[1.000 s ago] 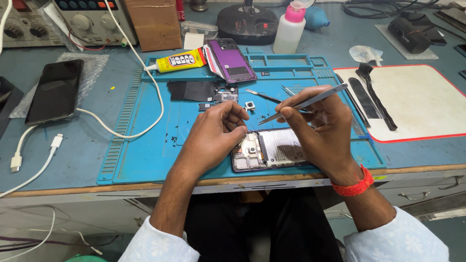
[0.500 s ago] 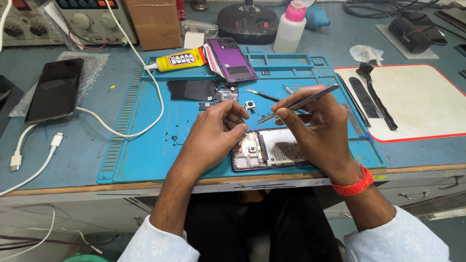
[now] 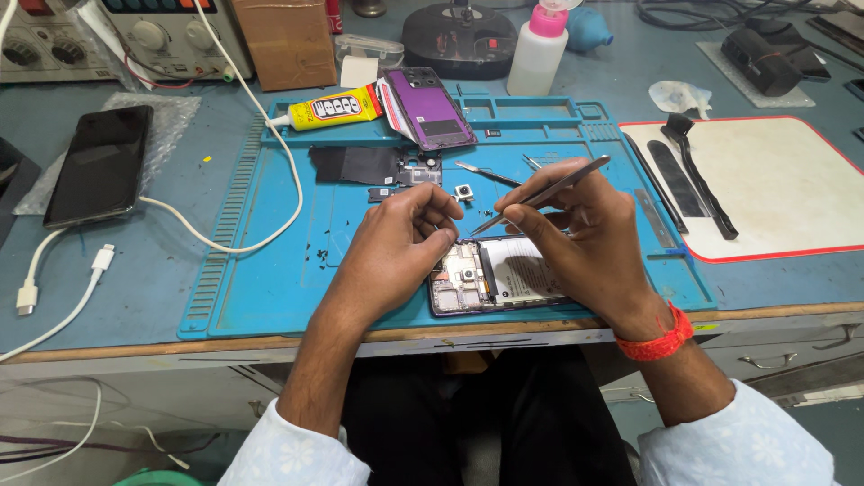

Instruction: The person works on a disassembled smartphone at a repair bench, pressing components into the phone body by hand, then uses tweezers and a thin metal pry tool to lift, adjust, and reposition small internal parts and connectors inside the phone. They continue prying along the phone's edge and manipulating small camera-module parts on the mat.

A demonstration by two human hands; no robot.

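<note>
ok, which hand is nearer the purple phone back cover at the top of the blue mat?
Left. The left hand sits just below the purple phone back cover; the right hand, holding metal tweezers, is farther off to the cover's lower right.

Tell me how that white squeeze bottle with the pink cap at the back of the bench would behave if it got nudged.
The white bottle stands tall and narrow on a small base, so it would probably tip rather than slide. Once down, its round body would likely roll across the flat bench. It looks like thin plastic, so probably light and slightly squashy; how full it is cannot be told.
</note>
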